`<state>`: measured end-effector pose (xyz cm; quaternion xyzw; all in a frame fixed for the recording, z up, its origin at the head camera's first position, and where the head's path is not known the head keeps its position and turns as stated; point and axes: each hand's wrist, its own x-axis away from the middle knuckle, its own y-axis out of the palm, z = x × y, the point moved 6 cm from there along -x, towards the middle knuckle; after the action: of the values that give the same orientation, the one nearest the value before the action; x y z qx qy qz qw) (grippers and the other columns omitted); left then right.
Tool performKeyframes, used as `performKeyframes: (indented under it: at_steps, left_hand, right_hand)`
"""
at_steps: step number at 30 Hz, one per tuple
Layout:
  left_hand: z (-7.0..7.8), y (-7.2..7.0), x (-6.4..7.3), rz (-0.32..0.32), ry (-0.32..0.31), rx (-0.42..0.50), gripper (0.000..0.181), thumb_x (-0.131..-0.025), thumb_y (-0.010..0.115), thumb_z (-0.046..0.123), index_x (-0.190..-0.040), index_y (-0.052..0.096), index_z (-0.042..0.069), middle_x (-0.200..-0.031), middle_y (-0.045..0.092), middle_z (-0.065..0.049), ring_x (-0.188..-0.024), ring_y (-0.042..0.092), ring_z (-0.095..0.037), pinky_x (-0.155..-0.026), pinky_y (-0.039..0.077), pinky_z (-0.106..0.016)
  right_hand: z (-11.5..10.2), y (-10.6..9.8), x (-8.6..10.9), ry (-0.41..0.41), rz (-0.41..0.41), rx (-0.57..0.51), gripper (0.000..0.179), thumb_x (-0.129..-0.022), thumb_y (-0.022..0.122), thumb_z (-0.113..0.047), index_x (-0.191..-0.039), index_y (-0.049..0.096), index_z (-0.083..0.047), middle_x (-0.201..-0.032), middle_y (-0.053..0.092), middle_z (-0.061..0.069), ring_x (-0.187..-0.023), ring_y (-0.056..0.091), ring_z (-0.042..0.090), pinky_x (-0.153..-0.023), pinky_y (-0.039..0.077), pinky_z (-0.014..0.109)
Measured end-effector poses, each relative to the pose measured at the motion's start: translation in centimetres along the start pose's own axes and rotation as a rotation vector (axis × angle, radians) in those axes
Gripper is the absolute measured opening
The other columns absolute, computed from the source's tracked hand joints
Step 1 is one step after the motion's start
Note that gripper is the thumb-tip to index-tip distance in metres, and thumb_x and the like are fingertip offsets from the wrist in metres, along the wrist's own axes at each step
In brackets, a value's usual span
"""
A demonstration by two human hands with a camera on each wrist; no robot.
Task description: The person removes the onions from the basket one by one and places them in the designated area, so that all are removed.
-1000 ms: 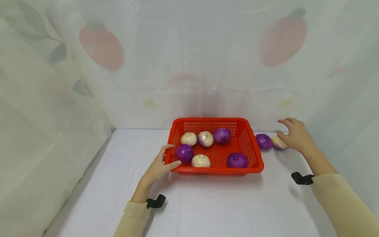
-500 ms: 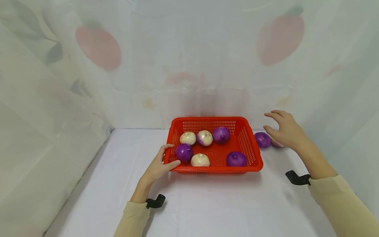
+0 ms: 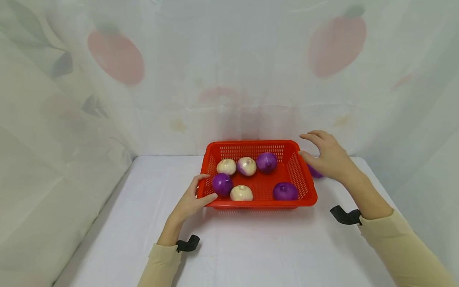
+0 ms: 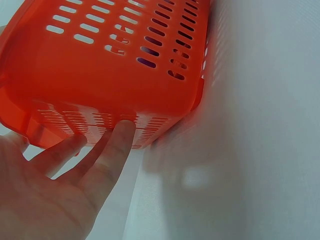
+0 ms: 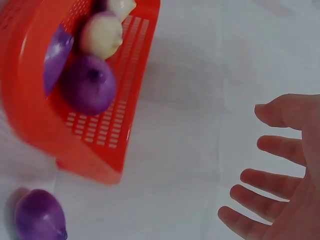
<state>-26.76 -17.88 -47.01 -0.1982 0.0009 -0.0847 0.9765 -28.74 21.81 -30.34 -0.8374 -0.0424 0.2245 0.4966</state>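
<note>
My left hand (image 3: 191, 199) grips the left end of the red plastic basket (image 3: 256, 204). Its thumb lies over the front rim corner, and in the left wrist view its fingers (image 4: 115, 150) touch the slotted outer wall. Inside the basket sit purple onions (image 3: 285, 191) and whitish onions (image 3: 242, 193). My right hand (image 3: 328, 157) hovers by the basket's right rim, fingers spread and holding nothing. Another purple onion (image 5: 40, 215) rests on the table outside the basket's right end; in the head view the hand partly covers it.
A white cloth covers the table (image 3: 251, 247). Behind it hangs a pale curtain (image 3: 229, 71) with faded fruit prints, and a similar sheet (image 3: 64, 159) closes off the left side. The basket stands near the table's back edge.
My right hand has moved left from over the whitish onion to the basket's right rim. That onion is now hidden from the head view. My left hand stays on the basket.
</note>
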Motion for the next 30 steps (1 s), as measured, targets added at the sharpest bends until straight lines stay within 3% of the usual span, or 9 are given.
performKeyframes:
  at_steps: [6, 18, 30]
  left_hand:
    - [-0.3, -0.2, -0.1, -0.003, 0.001, -0.002, 0.071, -0.089, 0.079, 0.034, -0.147, 0.038, 0.029, -0.15, 0.043, -0.011, -0.134, 0.047, -0.034, -0.106, 0.044, -0.06]
    - [-0.3, -0.3, -0.2, -0.006, 0.004, 0.001, 0.073, -0.087, 0.08, 0.036, -0.147, 0.038, 0.029, -0.15, 0.043, -0.011, -0.133, 0.048, -0.034, -0.105, 0.045, -0.059]
    - [-0.3, -0.1, -0.2, -0.006, 0.007, 0.015, 0.072, -0.088, 0.079, 0.034, -0.147, 0.038, 0.029, -0.151, 0.043, -0.01, -0.134, 0.048, -0.034, -0.106, 0.044, -0.059]
  right_hand:
    - [-2.2, 1.4, -0.4, -0.083, -0.005, -0.013, 0.048, -0.096, 0.067, -0.023, -0.139, 0.058, -0.004, -0.14, 0.051, 0.023, -0.13, 0.045, 0.044, -0.101, 0.043, 0.068]
    - [-6.6, 4.2, -1.6, -0.193, -0.071, -0.009, 0.05, -0.095, 0.07, -0.028, -0.14, 0.059, -0.01, -0.14, 0.053, 0.019, -0.131, 0.047, 0.039, -0.108, 0.041, 0.06]
    - [-9.0, 7.9, -2.2, -0.189, -0.2, -0.032, 0.046, -0.095, 0.068, -0.032, -0.139, 0.062, -0.019, -0.141, 0.053, 0.009, -0.13, 0.047, 0.032, -0.098, 0.052, 0.055]
